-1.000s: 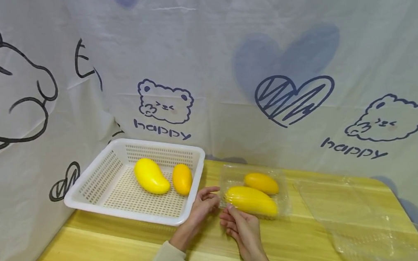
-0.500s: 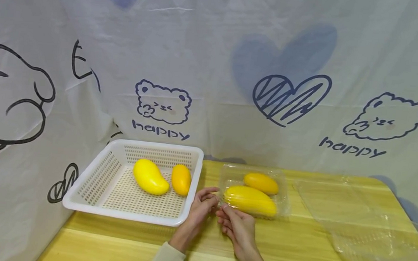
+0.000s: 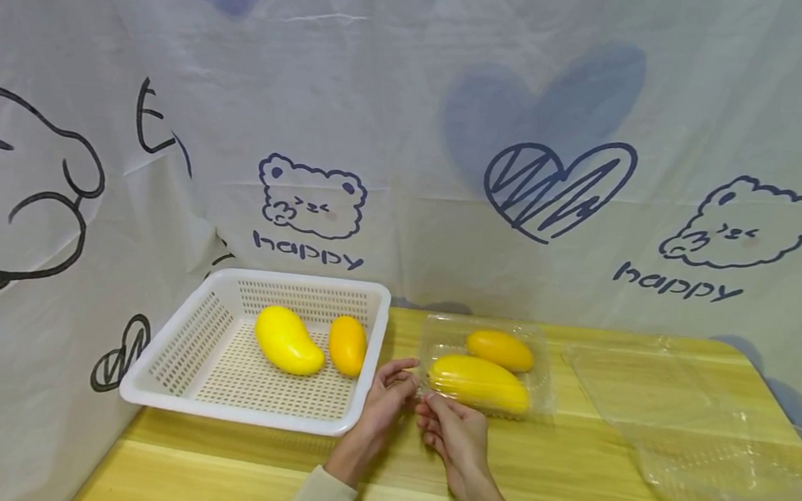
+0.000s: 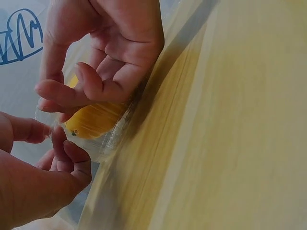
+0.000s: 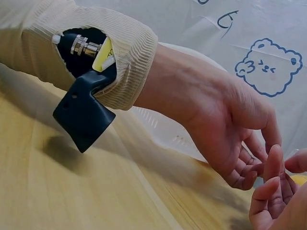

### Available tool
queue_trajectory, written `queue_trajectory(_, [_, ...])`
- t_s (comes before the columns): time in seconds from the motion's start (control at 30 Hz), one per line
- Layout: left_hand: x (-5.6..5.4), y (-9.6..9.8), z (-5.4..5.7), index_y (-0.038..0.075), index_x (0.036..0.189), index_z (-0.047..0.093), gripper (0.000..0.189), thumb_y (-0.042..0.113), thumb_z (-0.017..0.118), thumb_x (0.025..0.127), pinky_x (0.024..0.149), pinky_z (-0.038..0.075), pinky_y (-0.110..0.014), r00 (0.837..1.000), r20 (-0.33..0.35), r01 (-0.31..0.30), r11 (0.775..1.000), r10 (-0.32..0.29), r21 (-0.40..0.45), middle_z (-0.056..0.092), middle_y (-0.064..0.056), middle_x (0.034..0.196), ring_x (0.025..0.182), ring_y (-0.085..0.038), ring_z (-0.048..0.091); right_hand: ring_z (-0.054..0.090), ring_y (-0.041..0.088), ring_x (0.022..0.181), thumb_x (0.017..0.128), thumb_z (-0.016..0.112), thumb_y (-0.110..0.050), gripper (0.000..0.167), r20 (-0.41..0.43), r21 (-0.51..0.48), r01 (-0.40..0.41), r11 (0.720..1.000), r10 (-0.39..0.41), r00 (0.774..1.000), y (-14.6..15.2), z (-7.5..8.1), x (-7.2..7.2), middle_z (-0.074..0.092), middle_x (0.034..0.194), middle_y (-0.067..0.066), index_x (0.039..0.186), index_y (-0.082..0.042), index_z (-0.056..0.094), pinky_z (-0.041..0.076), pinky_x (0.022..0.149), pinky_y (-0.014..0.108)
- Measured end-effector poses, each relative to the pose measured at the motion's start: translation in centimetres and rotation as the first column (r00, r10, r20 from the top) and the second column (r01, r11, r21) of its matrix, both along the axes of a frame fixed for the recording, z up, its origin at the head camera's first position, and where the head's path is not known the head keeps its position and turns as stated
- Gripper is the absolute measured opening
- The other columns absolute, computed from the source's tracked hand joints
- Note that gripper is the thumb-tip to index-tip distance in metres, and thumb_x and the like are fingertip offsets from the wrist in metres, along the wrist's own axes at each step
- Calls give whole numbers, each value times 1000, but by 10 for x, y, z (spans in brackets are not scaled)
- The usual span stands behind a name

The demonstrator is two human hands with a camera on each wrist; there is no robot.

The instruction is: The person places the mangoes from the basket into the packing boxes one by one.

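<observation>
Perhaps the clear box point(image 3: 447, 337) could crack if left hand point(image 3: 386, 399) and right hand point(image 3: 456, 438), pinching its corner, pull unevenly

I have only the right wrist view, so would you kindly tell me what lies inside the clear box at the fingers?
Observer: The head view shows two fruits in the clear box, a larger yellow fruit in front of a smaller orange-yellow fruit.
Operator: Thank you; at which part of the box are the hands?
Observer: The left hand and right hand meet at its near left corner, as the head view shows.
</observation>
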State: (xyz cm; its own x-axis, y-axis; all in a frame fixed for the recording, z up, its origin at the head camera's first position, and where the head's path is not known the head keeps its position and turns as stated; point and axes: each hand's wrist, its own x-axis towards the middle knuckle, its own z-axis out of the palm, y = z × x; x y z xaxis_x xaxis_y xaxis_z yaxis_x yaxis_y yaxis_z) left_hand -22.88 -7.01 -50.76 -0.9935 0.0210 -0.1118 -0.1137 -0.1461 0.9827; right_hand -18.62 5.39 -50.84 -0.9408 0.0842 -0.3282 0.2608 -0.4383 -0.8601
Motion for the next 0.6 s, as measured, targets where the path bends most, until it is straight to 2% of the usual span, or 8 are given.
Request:
queue_trajectory(0.33, [0, 1, -2, -10, 129, 59, 41, 1, 63, 90, 67, 47, -21, 1000, 3, -19, 999, 19, 39, 57, 0, 89, 73, -8, 52, 67, 8, 65, 96, 73, -20, 30, 8, 8, -43, 999, 42, 999, 3, 2, -1, 75, 81, 3, 110, 7, 71, 48, 53, 20])
queue_trajectory(0.6, [-1, 3, -1, -9, 128, 59, 39, 2, 63, 91, 66, 46, -21, 999, 9, -34, 998, 34, 48, 58, 3, 83, 71, -8, 52, 66, 10, 65, 99, 70, -24, 32, 3, 89, -118, 989, 118, 993, 17, 3, 7, 75, 83, 7, 108, 6, 72, 51, 54, 21])
